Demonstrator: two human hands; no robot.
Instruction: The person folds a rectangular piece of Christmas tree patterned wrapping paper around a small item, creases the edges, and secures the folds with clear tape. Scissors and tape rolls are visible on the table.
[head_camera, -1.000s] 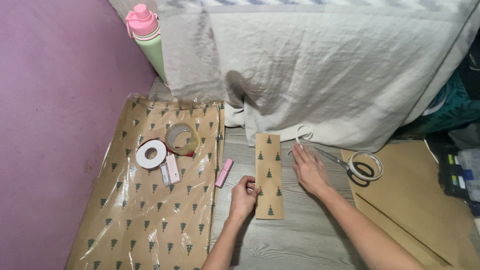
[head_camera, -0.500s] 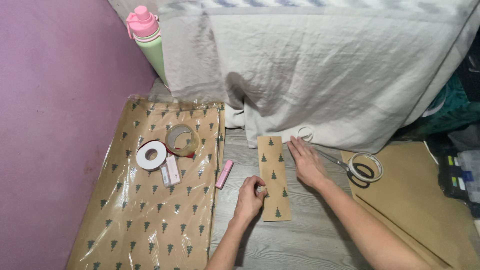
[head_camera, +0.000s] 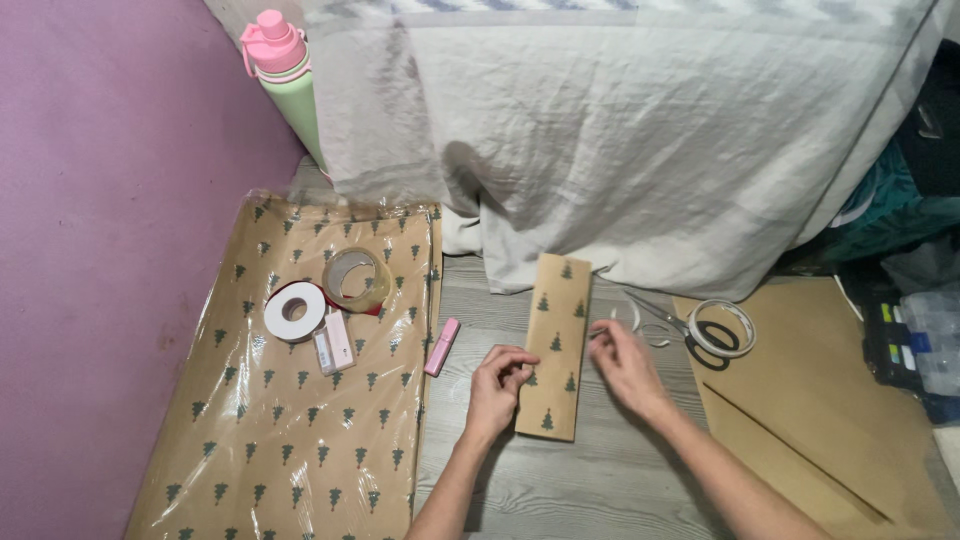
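Strip: one brown tree-printed paper strip (head_camera: 556, 345), laid on the grey wooden floor (head_camera: 600, 480)
Left hand (head_camera: 497, 385): strip's left edge pinched by curled fingers
Right hand (head_camera: 625, 365): right edge pinched
Tape rolls: three counted

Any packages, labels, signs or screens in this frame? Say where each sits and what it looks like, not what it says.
Wrapping paper pack: flat on the floor at left, clear film over brown sheets with small green trees.
Small box: on that pack, below the tape rolls, oblong, pink and white with a printed label.
No signs or screens in view.
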